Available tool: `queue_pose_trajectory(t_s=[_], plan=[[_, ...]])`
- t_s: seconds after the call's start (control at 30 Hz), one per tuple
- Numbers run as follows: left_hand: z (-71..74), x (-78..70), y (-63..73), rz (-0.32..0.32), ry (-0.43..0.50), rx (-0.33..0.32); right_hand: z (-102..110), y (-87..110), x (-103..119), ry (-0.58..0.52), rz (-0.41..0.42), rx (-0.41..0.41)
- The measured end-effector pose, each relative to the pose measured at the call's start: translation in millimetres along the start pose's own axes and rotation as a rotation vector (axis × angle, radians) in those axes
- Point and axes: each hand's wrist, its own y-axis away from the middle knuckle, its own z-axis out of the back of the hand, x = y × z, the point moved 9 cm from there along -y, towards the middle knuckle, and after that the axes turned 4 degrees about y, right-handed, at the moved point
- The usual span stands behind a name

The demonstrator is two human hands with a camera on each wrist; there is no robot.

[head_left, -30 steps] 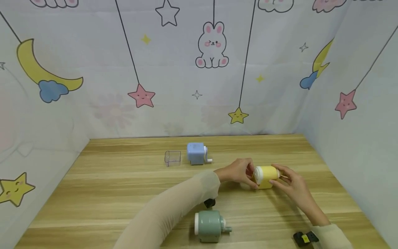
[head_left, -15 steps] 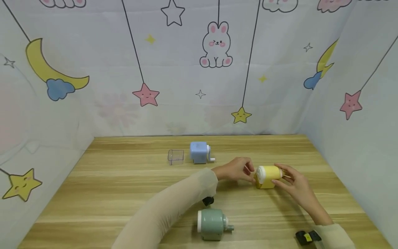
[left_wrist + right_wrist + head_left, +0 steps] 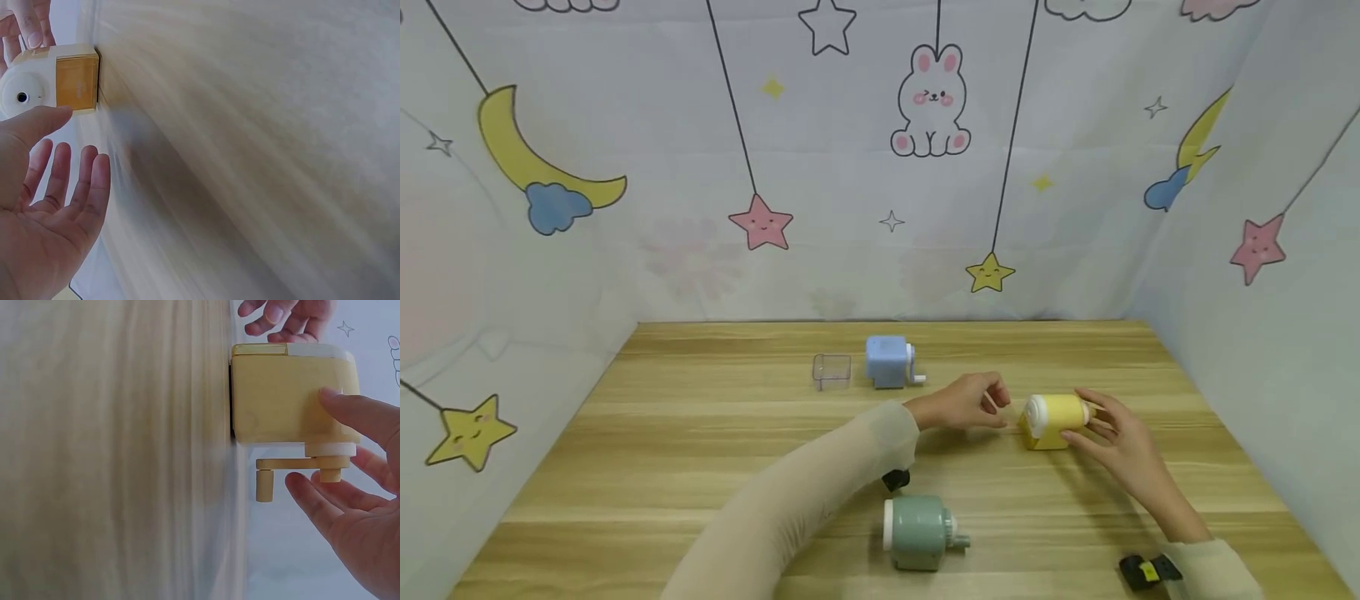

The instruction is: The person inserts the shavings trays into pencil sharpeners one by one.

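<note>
The right grip point(image 3: 1122, 439) holds the yellow sharpener point(image 3: 1054, 422) at its crank end, the thumb against the body and the fingers around the crank side. The sharpener stands upright on the bench point(image 3: 715, 433), directly in front of that grip's fingertips and just beside the left grip point(image 3: 961, 403). That left grip is wide and holds nothing, its fingers loosely bent near the sharpener's white face, seemingly without touching it.

As far along as I can judge, the work on the yellow one looks nearly finished: its amber drawer point(image 3: 77, 83) sits in the body beneath the white face, and the crank point(image 3: 287, 464) is in place. What seems left there is only for the right grip to let go.

Beyond the left grip and to its left is the blue sharpener point(image 3: 887, 362), with a clear tray point(image 3: 832, 372) lying apart beside it (whether the two belong together I cannot tell), so that pair may be unfinished. The green sharpener point(image 3: 919, 533), nearer the person than both grips, appears untouched; its drawer cannot be made out.
</note>
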Motion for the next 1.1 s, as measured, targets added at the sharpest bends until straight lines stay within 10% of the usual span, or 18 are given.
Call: queue_pose_trajectory(t_s=[0.77,1.1], plan=[[11.1,16.7,39.1,0.034,0.007,-0.016,18.8,24.4,-11.8,0.075,-0.269,-0.162],[22.4,17.1,61.4,0.020,0.018,-0.033,16.6,28.0,5.9,0.060,-0.228,-0.246]])
